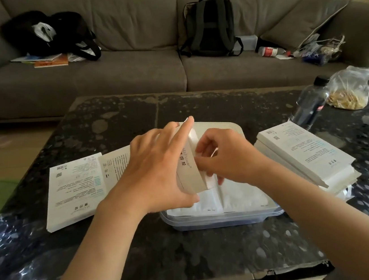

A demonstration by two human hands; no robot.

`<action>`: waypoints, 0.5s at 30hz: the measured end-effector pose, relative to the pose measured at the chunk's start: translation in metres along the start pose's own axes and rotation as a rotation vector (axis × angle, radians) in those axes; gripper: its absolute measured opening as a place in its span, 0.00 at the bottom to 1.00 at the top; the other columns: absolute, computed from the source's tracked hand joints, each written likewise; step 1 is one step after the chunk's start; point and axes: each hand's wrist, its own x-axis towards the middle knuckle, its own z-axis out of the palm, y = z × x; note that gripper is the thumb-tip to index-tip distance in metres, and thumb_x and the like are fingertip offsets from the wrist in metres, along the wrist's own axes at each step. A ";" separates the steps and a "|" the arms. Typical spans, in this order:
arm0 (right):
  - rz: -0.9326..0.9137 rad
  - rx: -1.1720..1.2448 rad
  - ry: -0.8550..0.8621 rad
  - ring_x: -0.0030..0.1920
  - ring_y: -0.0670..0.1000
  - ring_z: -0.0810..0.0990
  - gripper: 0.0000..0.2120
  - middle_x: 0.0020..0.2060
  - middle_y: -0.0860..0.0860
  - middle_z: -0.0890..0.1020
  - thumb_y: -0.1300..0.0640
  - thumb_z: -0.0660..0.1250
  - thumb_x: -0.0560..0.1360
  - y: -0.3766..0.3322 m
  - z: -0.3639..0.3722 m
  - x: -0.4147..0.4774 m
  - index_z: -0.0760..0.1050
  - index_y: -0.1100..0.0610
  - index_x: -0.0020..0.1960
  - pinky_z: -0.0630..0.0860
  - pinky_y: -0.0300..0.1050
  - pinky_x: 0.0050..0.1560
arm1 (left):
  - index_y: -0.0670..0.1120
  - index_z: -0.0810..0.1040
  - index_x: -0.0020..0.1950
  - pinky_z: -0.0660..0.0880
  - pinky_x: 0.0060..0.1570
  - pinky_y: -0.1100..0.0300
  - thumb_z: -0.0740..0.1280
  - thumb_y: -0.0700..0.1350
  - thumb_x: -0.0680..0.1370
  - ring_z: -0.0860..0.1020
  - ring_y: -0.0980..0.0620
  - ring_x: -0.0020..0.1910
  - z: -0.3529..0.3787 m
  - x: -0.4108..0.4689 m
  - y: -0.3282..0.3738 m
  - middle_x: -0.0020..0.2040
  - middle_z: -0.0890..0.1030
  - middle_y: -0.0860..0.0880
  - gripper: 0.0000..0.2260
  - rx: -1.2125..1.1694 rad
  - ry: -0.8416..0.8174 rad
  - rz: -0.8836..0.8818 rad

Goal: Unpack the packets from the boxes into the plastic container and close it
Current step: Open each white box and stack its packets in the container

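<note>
Head view: left hand [157, 171], fingers wrapped round white box [188, 169], held tilted over plastic container [224, 220] at centre of table [169, 247]. Right hand [230, 157], fingertips pinching packet [211, 179] at the box's open end. Container holds loose packets [240, 196]. Flat boxes [75, 189] lie left; stacked boxes [307, 154] right.

White box [187, 163] tilted on edge over the open clear plastic container [224, 220], part-filled with flat white packets [240, 196]; flat box [73, 192] left, stacked boxes [305, 154] right, on the table [128, 114].
</note>
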 end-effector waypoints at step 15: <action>0.046 -0.054 -0.051 0.34 0.50 0.86 0.02 0.43 0.48 0.83 0.59 0.69 0.79 -0.005 0.008 0.017 0.77 0.57 0.49 0.84 0.41 0.33 | 0.59 0.39 0.79 0.56 0.74 0.44 0.74 0.69 0.60 0.59 0.46 0.74 0.008 0.001 -0.001 0.78 0.55 0.54 0.59 0.071 0.038 -0.001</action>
